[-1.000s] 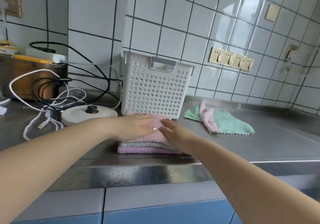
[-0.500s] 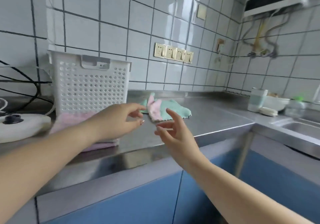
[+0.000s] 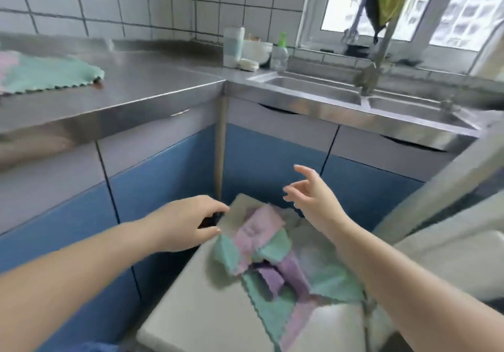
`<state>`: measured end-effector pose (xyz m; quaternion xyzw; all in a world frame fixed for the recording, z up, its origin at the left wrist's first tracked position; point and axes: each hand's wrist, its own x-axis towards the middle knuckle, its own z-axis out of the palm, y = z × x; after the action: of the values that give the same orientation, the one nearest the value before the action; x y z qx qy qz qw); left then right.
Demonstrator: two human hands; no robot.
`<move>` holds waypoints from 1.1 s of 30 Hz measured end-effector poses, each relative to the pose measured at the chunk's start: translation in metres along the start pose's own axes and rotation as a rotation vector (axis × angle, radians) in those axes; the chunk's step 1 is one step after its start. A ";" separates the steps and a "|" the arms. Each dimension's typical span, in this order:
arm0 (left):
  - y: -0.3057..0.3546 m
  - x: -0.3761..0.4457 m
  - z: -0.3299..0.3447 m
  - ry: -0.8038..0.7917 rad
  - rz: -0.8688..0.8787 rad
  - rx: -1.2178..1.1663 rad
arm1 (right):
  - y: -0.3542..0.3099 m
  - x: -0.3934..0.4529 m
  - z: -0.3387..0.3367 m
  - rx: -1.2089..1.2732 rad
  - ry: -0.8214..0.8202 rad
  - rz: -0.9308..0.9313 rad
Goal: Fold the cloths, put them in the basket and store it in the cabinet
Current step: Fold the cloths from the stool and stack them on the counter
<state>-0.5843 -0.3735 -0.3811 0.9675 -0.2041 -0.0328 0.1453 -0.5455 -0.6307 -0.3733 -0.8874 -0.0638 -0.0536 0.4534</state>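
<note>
A loose heap of pink, purple and teal cloths point(image 3: 270, 253) lies on a pale low surface point(image 3: 196, 310) in front of the blue cabinets. My left hand point(image 3: 188, 223) hovers at the heap's left edge, fingers curled and apart, holding nothing. My right hand point(image 3: 313, 196) is raised just above the heap's far right side, fingers spread. Another teal and pink cloth point(image 3: 46, 75) lies flat on the steel counter at the far left. The basket and the folded stack are out of view.
Blue cabinet doors point(image 3: 272, 161) run under the steel counter point(image 3: 152, 79), which turns a corner. A steel sink point(image 3: 313, 87) with a tap sits at right, beside a cup, bowl and soap bottle point(image 3: 279, 54). A window is behind it.
The view has swung right and down from the basket and folded stack to the heap below the counter. Both hands left the folded stack and now reach over the loose cloths.
</note>
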 end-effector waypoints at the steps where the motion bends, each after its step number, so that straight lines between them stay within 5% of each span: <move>1: 0.002 0.008 0.013 -0.019 0.002 -0.025 | 0.019 -0.004 -0.002 -0.012 0.016 0.045; 11: -0.001 0.051 0.122 -0.200 0.041 0.034 | 0.106 -0.015 0.032 -0.248 -0.116 0.212; 23: -0.044 0.073 0.164 -0.089 0.475 0.390 | 0.136 0.031 0.073 -0.959 -0.589 -0.262; 33: -0.063 0.082 0.157 0.059 0.370 0.385 | 0.151 0.034 0.071 -0.961 -0.702 -0.337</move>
<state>-0.5043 -0.3934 -0.5496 0.9242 -0.3754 0.0621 -0.0320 -0.4851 -0.6587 -0.5302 -0.9348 -0.3170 0.1482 -0.0600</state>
